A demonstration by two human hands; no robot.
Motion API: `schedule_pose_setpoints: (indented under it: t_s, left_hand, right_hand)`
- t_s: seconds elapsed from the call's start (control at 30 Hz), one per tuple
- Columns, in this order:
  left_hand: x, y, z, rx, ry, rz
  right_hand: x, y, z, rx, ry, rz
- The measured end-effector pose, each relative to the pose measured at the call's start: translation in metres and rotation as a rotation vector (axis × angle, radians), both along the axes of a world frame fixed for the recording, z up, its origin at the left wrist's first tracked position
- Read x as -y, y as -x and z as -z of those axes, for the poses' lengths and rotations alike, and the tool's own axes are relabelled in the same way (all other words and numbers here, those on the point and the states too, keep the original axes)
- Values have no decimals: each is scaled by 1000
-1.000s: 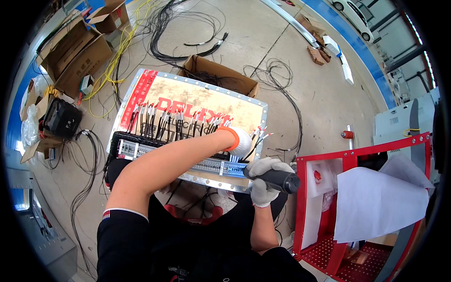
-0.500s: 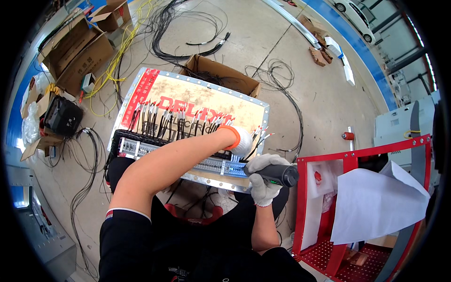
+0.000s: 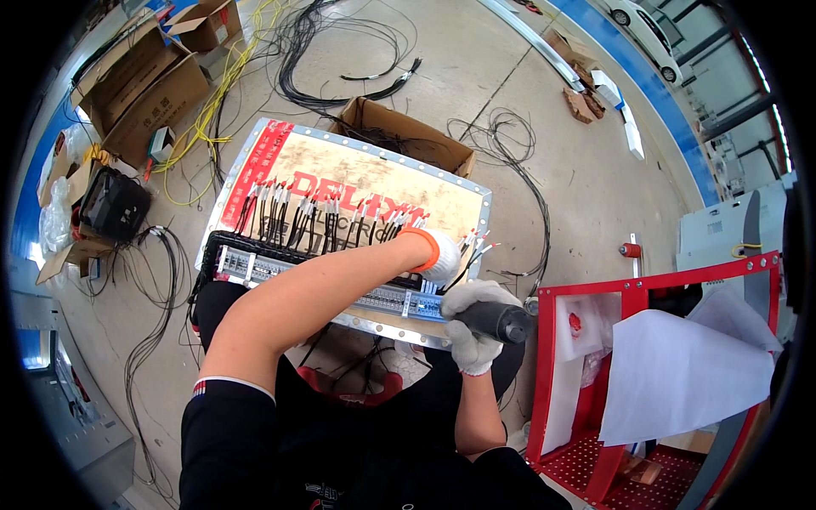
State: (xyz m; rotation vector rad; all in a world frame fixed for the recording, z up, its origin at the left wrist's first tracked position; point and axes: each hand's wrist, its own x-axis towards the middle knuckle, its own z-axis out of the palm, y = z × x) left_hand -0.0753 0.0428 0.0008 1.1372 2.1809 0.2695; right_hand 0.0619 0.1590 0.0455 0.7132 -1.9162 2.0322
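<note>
My right hand (image 3: pixel 473 340), in a white knit glove, is closed round a black, thick-bodied powered screwdriver (image 3: pixel 495 322). Its front end points left, at the right end of a row of grey terminal blocks (image 3: pixel 385 300). My left hand (image 3: pixel 442 257), in a white glove with an orange cuff, rests over that same end, beside several black wires (image 3: pixel 469 255) with white sleeves and red tips. The left fingers are hidden behind the back of the hand. The blocks sit along the near side of a wooden board (image 3: pixel 357 166) with a metal edge, in front of my knees.
More black wires (image 3: pixel 297 225) stand in a row along the board. Behind it is an open cardboard box (image 3: pixel 459 157) with cables. A red metal frame (image 3: pixel 544 374) draped with white sheeting (image 3: pixel 680 374) stands at the right. Loose black cables (image 3: pixel 166 297) lie on the floor at left.
The screwdriver has rolled and tipped slightly in my right hand, so its small green display no longer shows. My left hand stays at the same place on the terminal row.
</note>
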Motion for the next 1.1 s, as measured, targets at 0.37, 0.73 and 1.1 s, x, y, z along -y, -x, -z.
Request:
schedule_pose_setpoints:
  t_s: [0.37,0.73,1.1]
  left_hand:
    - [19,-2,4,67,-240,-32]
    - [12,-28,-4,-117,-11,-514]
    - [12,-4,10,266,-446,-866]
  right_hand:
    - [-6,26,-21,60,555,-33]
    - [-20,15,3,799,176,306]
    - [-23,15,-1,795,213,290]
